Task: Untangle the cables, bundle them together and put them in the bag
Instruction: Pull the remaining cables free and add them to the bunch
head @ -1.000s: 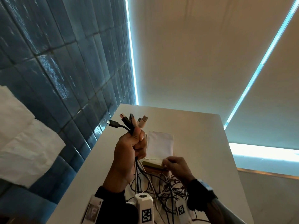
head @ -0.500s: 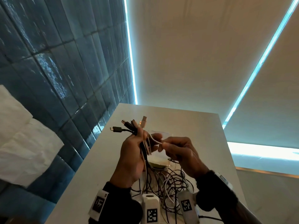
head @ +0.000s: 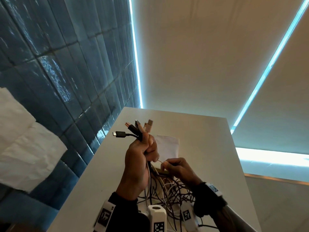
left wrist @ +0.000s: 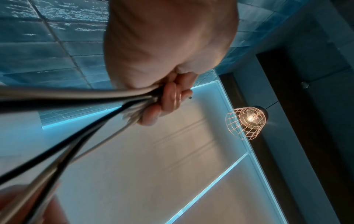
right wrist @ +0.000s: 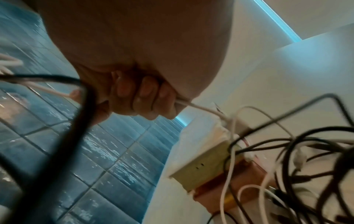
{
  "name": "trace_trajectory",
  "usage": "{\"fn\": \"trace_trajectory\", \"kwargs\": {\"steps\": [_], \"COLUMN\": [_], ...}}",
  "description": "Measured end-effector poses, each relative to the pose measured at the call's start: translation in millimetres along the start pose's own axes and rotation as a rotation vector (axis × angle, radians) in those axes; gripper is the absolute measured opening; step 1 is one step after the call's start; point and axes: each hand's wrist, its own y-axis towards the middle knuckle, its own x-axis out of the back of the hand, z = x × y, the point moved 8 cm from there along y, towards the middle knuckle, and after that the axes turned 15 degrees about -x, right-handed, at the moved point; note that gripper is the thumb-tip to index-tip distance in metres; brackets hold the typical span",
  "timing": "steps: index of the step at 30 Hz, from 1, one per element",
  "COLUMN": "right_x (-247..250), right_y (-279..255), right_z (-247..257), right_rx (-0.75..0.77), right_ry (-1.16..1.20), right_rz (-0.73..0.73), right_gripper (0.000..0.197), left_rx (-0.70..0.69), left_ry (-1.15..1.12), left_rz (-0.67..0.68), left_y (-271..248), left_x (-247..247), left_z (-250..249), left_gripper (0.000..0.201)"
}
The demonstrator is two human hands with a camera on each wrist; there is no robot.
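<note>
My left hand point(head: 142, 154) is raised above the white table point(head: 200, 139) and grips a bunch of black and white cables point(left wrist: 80, 97), their plug ends point(head: 133, 129) fanning out above the fist. A tangle of loose cables point(head: 170, 190) hangs down from it onto the table. To the right and lower, my right hand point(head: 175, 166) has its fingers curled round one thin white cable point(right wrist: 201, 108), which runs from the left fist through it. The white bag point(head: 167, 146) lies flat on the table behind both hands, partly hidden by them.
A small yellow and red box point(right wrist: 206, 163) sits on the table under the tangle. A dark blue tiled wall point(head: 58, 72) runs along the table's left edge. Light roller blinds point(head: 200, 56) stand behind the table. A wire-cage lamp point(left wrist: 247, 121) hangs overhead.
My right hand, which was up beside the left fist half a second ago, has moved down and right, drawing the white cable with it. The left hand keeps its grip on the bunch.
</note>
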Motion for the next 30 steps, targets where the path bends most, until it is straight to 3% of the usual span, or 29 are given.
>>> {"fn": "trace_trajectory", "kwargs": {"steps": [9,16,20,25,30], "right_x": [15.5,25.0,45.7,87.3,130.3], "right_y": [19.3,19.7,15.0,-30.3,-112.3], "right_z": [-43.6,-41.5,-21.6,19.4,10.0], "right_rx": [-0.055,-0.091,-0.094,0.058,0.051], "right_ry": [-0.045,-0.074,-0.051,-0.23,-0.351], "right_rz": [-0.116,-0.179,-0.339,-0.516,-0.638], "right_gripper": [0.03,0.036,0.039,0.037,0.037], "left_rx": [0.003,0.014,-0.001,0.007,0.063], "left_ry": [0.049,0.041,0.021,0.064,0.052], "left_rz": [0.005,-0.021,0.007,0.005,0.072], "left_y": [0.9,4.7,7.2,10.9,13.6], "left_x": [0.0,8.2,6.5,14.1,10.6], "left_z": [-2.4,-3.9,-12.0,-19.6,-13.4], "left_gripper": [0.034,0.031,0.031,0.033,0.034]}}
